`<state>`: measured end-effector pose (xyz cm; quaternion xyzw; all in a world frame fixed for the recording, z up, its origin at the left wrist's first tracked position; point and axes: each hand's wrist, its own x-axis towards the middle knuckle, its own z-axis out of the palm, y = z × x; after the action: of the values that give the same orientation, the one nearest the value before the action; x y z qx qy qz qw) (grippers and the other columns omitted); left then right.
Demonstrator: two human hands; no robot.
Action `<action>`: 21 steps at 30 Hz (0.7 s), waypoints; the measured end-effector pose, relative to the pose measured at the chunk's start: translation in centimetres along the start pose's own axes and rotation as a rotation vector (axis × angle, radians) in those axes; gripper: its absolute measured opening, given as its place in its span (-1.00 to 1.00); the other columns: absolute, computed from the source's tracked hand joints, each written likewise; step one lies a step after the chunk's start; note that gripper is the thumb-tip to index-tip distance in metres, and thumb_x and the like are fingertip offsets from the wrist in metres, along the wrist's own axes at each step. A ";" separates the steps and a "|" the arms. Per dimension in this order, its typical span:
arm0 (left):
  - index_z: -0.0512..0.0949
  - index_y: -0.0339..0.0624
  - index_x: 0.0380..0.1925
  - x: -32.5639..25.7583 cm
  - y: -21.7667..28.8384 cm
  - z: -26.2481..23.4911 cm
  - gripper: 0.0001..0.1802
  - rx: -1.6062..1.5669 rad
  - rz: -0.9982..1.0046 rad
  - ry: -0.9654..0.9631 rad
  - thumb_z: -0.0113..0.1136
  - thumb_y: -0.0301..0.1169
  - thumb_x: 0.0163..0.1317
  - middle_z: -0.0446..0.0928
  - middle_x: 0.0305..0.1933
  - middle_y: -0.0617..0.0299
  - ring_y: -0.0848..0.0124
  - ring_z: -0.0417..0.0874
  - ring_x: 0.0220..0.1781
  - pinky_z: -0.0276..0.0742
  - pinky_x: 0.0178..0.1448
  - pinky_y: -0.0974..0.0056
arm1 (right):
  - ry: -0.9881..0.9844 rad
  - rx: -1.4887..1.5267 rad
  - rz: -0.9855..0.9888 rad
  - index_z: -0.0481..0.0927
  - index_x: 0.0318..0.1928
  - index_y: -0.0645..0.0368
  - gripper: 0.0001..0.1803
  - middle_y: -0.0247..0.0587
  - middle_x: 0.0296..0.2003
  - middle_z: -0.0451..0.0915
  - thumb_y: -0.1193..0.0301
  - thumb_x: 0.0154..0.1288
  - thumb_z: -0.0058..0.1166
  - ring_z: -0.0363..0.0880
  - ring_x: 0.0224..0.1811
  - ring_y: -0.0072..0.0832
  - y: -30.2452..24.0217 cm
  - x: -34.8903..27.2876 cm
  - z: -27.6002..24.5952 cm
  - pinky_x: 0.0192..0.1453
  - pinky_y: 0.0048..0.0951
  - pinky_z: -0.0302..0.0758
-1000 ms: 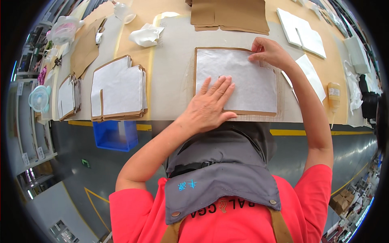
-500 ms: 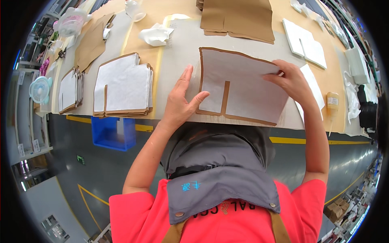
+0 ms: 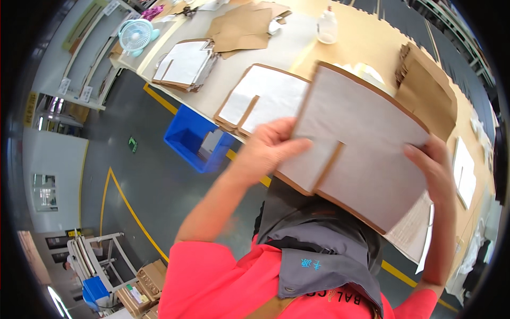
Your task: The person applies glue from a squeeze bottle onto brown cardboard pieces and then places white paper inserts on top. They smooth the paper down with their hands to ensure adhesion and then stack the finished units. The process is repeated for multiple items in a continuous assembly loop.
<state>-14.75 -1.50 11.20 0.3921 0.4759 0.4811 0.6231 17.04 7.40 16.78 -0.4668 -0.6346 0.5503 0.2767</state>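
A brown-edged panel (image 3: 366, 138) with a pale greyish face and a brown slit strip is held up above the table's front edge, tilted. My left hand (image 3: 273, 146) grips its left edge, thumb on the pale face and fingers behind. At the opposite edge my right hand (image 3: 433, 162) pinches it in the same way. Just left of the held panel lies a stack of similar white-faced, brown-edged panels (image 3: 271, 98), partly hidden behind it. Further left sits a second, smaller stack (image 3: 183, 63).
Brown sheets (image 3: 241, 26) lie at the far left, and a brown stack (image 3: 427, 90) stands at the back right. A clear squeeze bottle (image 3: 327, 26) is on the table. White pieces (image 3: 464, 170) lie at right. A blue bin (image 3: 186, 135) is below the table edge; a small fan (image 3: 136, 36) is at the table's left end.
The panel has been lifted off the table and moved left toward the stack. My left hand has gone from open beside it to gripping its edge. The view has turned left.
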 end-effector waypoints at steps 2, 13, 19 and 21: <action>0.52 -0.40 0.19 -0.5 1.9 -4.9 -0.57 0.040 0.047 0.106 0.27 -0.56 0.32 0.67 0.08 0.16 0.51 0.67 0.03 0.60 0.15 0.34 | -0.080 0.000 0.039 0.64 -0.01 0.38 -0.65 -0.29 -0.24 0.68 0.38 0.29 0.27 0.59 -0.19 -0.61 -0.5 4.1 4.3 -0.09 -0.49 0.53; 0.65 -0.11 0.12 5.0 -0.6 -17.3 -0.52 1.147 0.328 0.602 0.45 -0.39 0.16 0.56 -0.18 0.21 0.40 0.60 -0.18 0.58 -0.10 0.30 | 0.190 -0.615 -0.315 0.62 -0.14 0.17 -0.73 -0.10 -0.23 0.72 0.25 0.33 0.28 0.70 -0.29 -0.24 5.0 13.4 9.9 -0.14 -0.28 0.59; 0.68 -0.08 0.09 5.4 0.1 -14.3 -0.59 1.101 0.360 0.633 0.42 -0.40 0.21 0.59 -0.06 0.27 0.45 0.60 -0.10 0.56 -0.10 0.32 | 0.516 -0.918 -0.291 0.66 -0.19 0.11 -0.85 -0.24 -0.23 0.68 0.31 0.38 0.20 0.67 -0.20 -0.24 11.9 10.1 -3.5 -0.10 -0.26 0.57; 0.69 -0.08 0.06 6.4 0.6 -12.6 -0.64 1.082 0.381 0.569 0.40 -0.40 0.24 0.61 -0.06 0.28 0.44 0.61 -0.11 0.57 -0.11 0.32 | 0.530 -0.971 -0.258 0.66 -0.20 0.11 -0.86 -0.24 -0.24 0.67 0.33 0.39 0.17 0.66 -0.19 -0.23 13.0 10.1 -5.7 -0.09 -0.24 0.58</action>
<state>-26.54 5.26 7.40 0.5860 0.7201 0.3606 0.0900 21.52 18.47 4.10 -0.5814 -0.7755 0.0210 0.2452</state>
